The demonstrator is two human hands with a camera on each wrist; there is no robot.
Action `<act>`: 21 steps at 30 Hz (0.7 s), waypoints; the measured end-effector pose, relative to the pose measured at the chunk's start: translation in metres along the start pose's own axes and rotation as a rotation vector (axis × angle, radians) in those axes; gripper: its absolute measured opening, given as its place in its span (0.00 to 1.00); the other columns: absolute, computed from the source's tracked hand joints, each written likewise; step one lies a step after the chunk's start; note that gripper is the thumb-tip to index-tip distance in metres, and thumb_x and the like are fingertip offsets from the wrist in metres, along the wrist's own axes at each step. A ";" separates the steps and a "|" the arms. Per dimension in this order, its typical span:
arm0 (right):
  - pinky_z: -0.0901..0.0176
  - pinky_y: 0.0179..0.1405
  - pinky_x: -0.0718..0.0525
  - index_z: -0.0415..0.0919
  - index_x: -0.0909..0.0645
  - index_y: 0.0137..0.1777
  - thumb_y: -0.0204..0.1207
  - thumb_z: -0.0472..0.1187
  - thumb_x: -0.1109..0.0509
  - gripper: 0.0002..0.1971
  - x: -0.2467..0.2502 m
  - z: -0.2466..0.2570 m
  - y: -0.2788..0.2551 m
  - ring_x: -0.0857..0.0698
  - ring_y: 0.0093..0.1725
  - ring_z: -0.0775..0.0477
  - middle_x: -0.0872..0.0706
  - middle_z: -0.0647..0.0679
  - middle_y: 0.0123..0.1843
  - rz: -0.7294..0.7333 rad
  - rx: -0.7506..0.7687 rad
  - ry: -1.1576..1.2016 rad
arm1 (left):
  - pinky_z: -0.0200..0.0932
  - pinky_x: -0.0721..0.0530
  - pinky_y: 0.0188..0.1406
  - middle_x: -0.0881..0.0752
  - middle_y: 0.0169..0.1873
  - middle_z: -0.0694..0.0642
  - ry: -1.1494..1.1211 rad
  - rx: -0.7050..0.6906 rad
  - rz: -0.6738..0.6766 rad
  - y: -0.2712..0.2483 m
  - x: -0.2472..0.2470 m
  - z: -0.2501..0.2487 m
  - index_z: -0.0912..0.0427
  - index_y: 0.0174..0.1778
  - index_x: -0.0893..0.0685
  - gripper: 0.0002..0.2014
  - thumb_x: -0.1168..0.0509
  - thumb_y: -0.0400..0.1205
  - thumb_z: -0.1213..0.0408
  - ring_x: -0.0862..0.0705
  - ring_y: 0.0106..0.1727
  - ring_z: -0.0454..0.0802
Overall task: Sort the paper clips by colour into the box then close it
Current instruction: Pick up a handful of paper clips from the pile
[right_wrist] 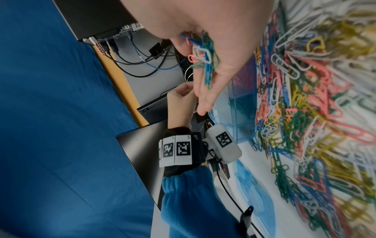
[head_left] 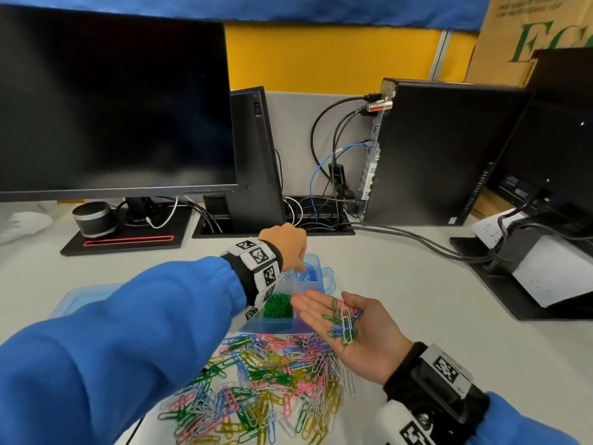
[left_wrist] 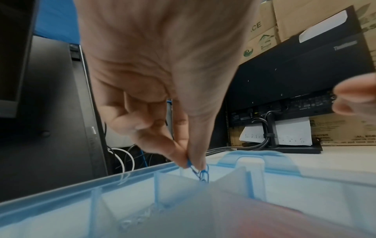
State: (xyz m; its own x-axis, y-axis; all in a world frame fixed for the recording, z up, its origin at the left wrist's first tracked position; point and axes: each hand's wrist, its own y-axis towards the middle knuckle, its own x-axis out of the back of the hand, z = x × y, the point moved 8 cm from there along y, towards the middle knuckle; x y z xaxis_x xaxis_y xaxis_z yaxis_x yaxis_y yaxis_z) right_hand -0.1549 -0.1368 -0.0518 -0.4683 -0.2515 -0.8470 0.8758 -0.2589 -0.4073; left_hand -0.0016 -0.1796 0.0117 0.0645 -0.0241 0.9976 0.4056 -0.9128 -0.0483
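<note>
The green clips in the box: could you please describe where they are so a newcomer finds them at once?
On the desk, before the big monitor, sits a clear blue box. The green clips fill its near compartment, under the left wrist; unlike the mixed pile nearby, they are one colour.

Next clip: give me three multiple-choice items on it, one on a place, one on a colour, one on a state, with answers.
1. Where does the loose clip pile lie?
A. on the desk, nearer the person than the box
B. inside the box
C. behind the monitor

2. What colour is the clip that the left hand pinches?
A. pink
B. blue
C. yellow

3. How is the right hand?
A. a fist
B. flat on the desk
C. palm up, clips on it

Answers: 1 A, the pile spreads on the desk before the box; 2 B, the left wrist view shows blue wire; 3 C, its fingers lie straight.
</note>
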 end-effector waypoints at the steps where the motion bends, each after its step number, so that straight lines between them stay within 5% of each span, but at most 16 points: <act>1: 0.32 0.49 0.18 0.16 0.23 0.62 0.84 0.42 0.50 0.26 0.000 0.000 0.000 0.12 0.50 0.25 0.18 0.22 0.62 0.000 -0.002 -0.001 | 0.45 0.21 0.42 0.18 0.42 0.51 0.007 0.008 0.008 0.001 -0.001 -0.003 0.56 0.47 0.12 0.15 0.25 0.74 0.49 0.16 0.46 0.53; 7: 0.31 0.48 0.18 0.15 0.23 0.61 0.85 0.43 0.49 0.27 0.004 0.006 0.001 0.12 0.49 0.24 0.19 0.21 0.62 -0.019 0.009 0.003 | 0.44 0.17 0.41 0.20 0.26 0.47 -0.182 0.004 0.058 0.003 0.002 -0.010 0.62 0.46 0.10 0.17 0.33 0.82 0.50 0.17 0.36 0.49; 12: 0.32 0.54 0.20 0.18 0.25 0.66 0.85 0.45 0.49 0.28 0.010 0.006 0.006 0.18 0.63 0.29 0.20 0.23 0.65 -0.044 0.005 -0.018 | 0.43 0.16 0.45 0.10 0.46 0.47 -0.369 -0.163 -0.037 -0.028 0.024 -0.026 0.52 0.51 0.09 0.10 0.33 0.82 0.53 0.17 0.36 0.39; 17: 0.30 0.54 0.20 0.21 0.24 0.67 0.85 0.46 0.48 0.27 0.008 0.003 0.007 0.17 0.63 0.30 0.19 0.25 0.66 -0.005 0.038 0.030 | 0.41 0.18 0.43 0.12 0.39 0.43 -0.365 -0.218 -0.012 -0.077 0.019 -0.042 0.49 0.42 0.11 0.12 0.28 0.75 0.44 0.19 0.36 0.35; 21: 0.51 0.47 0.12 0.25 0.18 0.54 0.87 0.49 0.50 0.27 0.012 -0.002 0.008 0.14 0.50 0.39 0.14 0.33 0.53 -0.033 0.064 0.029 | 0.44 0.17 0.42 0.13 0.35 0.45 -0.308 -0.119 0.002 -0.100 0.006 -0.050 0.51 0.37 0.14 0.20 0.27 0.68 0.36 0.16 0.39 0.42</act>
State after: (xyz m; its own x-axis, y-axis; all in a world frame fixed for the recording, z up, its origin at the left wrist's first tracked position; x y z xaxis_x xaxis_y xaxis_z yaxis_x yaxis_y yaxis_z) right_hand -0.1532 -0.1399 -0.0655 -0.4926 -0.2152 -0.8432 0.8501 -0.3264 -0.4133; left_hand -0.0872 -0.1085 0.0247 0.3448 0.0821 0.9351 0.2966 -0.9547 -0.0255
